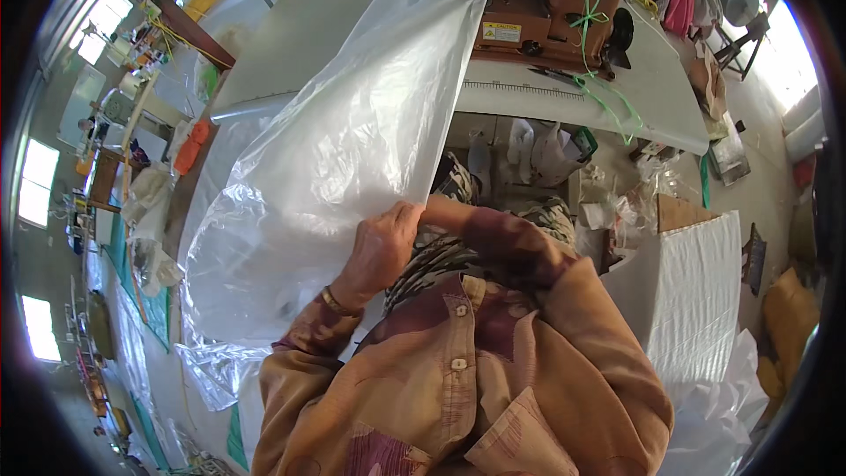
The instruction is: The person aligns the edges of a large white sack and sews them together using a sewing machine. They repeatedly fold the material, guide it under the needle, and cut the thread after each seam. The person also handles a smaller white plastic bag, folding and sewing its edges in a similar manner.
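Note:
A large sheet of clear, shiny plastic film [352, 115] stretches from the sewing machine down toward my lap. Its narrow far end lies at the needle area of the brown sewing machine [555, 13]. My left hand [388, 242] is closed on the film's right edge, close to my body, with a band round the wrist. My right hand [438, 212] reaches across from the right and meets the left one at that same edge. Its fingers are hidden behind the left hand and the film.
The white worktable [652, 106] has a ruler scale [520, 90] along its front edge. Green string [589, 22] hangs from the machine, beside dark snips [560, 77]. A stack of white sheeting [696, 300] stands at my right. Bags [551, 154] sit under the table.

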Demonstrator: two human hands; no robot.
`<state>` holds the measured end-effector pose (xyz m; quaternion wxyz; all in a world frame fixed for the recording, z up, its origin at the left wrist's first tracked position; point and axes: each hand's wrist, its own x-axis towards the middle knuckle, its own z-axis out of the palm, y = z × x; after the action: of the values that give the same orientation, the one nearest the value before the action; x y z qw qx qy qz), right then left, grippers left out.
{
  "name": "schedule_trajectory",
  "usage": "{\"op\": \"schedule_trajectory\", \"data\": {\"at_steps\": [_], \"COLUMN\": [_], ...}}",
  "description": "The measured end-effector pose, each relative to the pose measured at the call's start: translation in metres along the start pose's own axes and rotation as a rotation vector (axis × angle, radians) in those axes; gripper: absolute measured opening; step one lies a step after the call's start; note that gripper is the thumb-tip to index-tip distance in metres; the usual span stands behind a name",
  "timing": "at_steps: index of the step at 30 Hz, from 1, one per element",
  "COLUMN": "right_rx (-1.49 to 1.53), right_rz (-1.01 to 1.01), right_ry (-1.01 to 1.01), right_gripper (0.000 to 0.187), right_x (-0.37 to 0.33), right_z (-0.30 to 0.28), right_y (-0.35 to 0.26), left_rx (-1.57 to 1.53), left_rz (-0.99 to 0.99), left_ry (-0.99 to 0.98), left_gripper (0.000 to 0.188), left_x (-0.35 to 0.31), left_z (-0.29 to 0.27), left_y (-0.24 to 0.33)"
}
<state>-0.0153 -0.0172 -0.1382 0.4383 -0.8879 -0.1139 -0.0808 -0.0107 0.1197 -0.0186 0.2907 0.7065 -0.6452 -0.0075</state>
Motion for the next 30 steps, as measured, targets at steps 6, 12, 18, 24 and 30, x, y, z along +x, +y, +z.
{"op": "schedule_trajectory", "data": {"at_steps": [6, 12, 18, 24, 30], "right_rx": [0.64, 0.314, 0.413, 0.471, 0.358], "right_rz": [0.306, 0.229, 0.24, 0.183, 0.157], "right_ry": [0.844, 0.956, 0.944, 1.016, 1.135], "right_gripper": [0.037, 0.044, 0.043, 0.04, 0.036], "right_x": [-0.047, -0.015, -0.008, -0.009, 0.0], "right_z": [-0.115, -0.191, -0.201, -0.21, -0.213], "right_y": [0.044, 0.038, 0.044, 0.06, 0.07], "left_rx": [-0.16, -0.445, -0.527, -0.267, -0.182], "left_rz": [-0.177, -0.352, -0.41, -0.223, -0.153], "left_ry": [0.123, 0.224, 0.292, 0.117, 0.053], "left_gripper": [0.021, 0.029, 0.043, 0.043, 0.031], "left_x": [-0.01, -0.023, -0.024, -0.002, 0.03], "left_z": [0.04, 0.058, 0.063, 0.064, 0.07], "left_y": [0.001, -0.007, 0.004, 0.008, 0.001]}}
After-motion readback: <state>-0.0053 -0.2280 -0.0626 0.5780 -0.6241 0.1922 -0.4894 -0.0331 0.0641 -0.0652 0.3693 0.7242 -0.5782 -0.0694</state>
